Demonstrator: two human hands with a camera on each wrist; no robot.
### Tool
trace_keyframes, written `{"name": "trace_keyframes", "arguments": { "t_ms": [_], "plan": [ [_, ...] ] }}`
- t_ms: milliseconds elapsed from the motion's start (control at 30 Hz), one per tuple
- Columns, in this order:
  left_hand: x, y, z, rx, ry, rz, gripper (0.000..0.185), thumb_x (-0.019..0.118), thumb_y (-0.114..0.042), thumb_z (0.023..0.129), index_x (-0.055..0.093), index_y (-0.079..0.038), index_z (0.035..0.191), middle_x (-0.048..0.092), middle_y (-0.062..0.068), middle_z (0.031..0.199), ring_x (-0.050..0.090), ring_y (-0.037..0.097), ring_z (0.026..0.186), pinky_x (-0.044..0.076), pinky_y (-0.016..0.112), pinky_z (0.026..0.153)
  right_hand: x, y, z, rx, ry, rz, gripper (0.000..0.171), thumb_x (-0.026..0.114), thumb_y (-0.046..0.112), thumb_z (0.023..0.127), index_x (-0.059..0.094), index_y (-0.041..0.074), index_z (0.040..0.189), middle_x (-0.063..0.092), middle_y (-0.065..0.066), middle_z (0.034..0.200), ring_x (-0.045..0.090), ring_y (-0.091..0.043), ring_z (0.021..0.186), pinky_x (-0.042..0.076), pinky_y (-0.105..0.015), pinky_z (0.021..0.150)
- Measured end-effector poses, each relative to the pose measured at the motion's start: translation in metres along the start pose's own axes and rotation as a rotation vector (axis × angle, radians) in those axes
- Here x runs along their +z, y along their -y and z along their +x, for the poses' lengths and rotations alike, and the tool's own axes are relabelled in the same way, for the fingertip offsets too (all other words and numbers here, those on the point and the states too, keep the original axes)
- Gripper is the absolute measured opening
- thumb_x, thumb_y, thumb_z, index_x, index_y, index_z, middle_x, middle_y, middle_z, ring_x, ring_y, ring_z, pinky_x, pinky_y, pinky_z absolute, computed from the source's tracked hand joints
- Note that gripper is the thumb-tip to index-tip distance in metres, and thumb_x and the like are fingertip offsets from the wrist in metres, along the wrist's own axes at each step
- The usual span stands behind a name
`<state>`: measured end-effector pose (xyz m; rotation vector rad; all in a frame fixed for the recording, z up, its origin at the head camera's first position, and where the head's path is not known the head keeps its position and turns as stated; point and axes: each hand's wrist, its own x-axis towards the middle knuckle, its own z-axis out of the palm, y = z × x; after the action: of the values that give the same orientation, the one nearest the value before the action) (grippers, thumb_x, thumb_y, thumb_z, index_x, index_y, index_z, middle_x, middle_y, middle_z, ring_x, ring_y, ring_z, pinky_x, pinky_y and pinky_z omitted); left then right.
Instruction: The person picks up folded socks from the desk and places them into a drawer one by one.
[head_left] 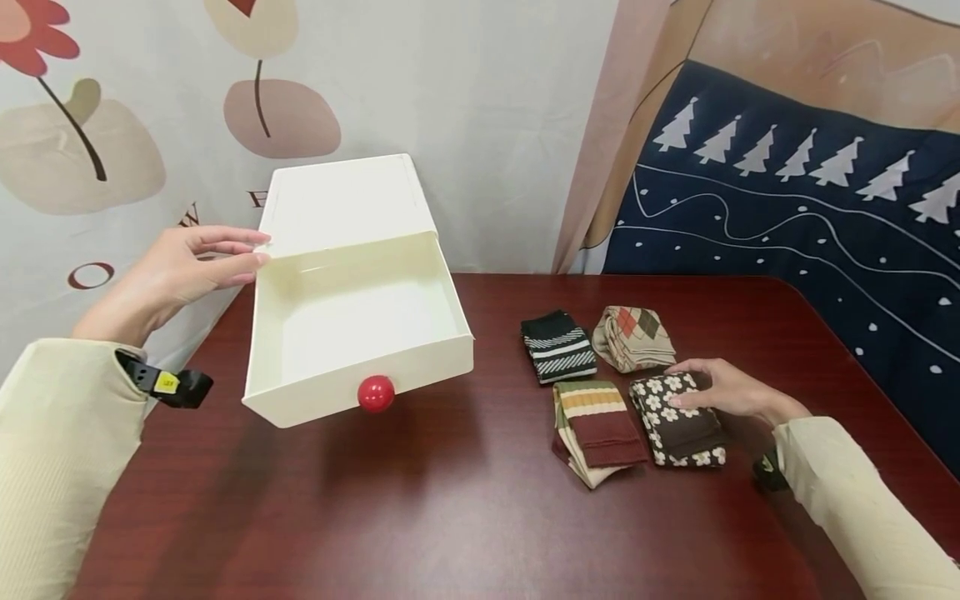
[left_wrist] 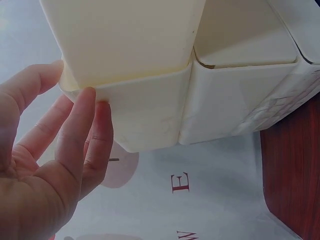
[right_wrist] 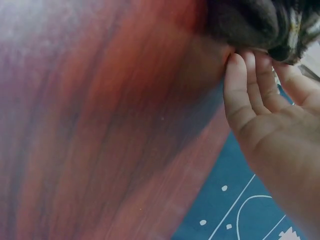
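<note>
A white drawer unit (head_left: 345, 200) stands at the left, its upper drawer (head_left: 360, 308) pulled out and bare inside, with a red round knob (head_left: 377, 393) on the front. At the unit's left front edge, my left hand (head_left: 183, 267) touches the casing with extended fingers (left_wrist: 85, 130) and thumb. At the right, my right hand (head_left: 731, 387) grips the folded brown socks with white flowers (head_left: 675, 417), thumb on top and fingers at the far edge. In the right wrist view the fingertips (right_wrist: 237, 67) meet the dark fabric; part of the grip is hidden.
Other folded socks lie close by: black-and-white striped (head_left: 558, 346), beige argyle (head_left: 633, 337), and maroon, yellow and green (head_left: 600, 429). The dark red table (head_left: 465, 533) carries them. A printed curtain (head_left: 487, 108) hangs behind. A closed lower drawer (left_wrist: 240, 100) shows in the left wrist view.
</note>
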<state>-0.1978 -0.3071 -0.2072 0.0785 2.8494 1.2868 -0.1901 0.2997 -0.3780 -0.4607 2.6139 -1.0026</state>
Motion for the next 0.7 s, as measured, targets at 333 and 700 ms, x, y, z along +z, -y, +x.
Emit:
{"name": "trace_keyframes", "arguments": {
  "t_ms": [333, 700],
  "plan": [
    [0.000, 0.000, 0.000, 0.001, -0.001, 0.016, 0.050, 0.063, -0.036, 0.081, 0.050, -0.012, 0.124, 0.053, -0.013, 0.095, 0.061, 0.000, 0.075, 0.046, 0.008, 0.066, 0.004, 0.004, -0.006, -0.016, -0.049, -0.046, 0.040, 0.068, 0.026, 0.079, 0.050, -0.001, 0.102, 0.050, -0.016, 0.102, 0.043, -0.028, 0.094, 0.042, -0.039, 0.077],
    [0.001, 0.000, 0.000, 0.014, -0.003, -0.009, 0.047, 0.063, -0.032, 0.082, 0.051, -0.013, 0.123, 0.054, -0.012, 0.091, 0.062, 0.000, 0.075, 0.047, 0.008, 0.066, 0.010, 0.009, -0.017, -0.119, -0.128, -0.043, 0.031, 0.067, 0.018, 0.080, 0.044, 0.007, 0.098, 0.045, -0.011, 0.103, 0.038, -0.022, 0.095, 0.038, -0.037, 0.077]
  ]
}}
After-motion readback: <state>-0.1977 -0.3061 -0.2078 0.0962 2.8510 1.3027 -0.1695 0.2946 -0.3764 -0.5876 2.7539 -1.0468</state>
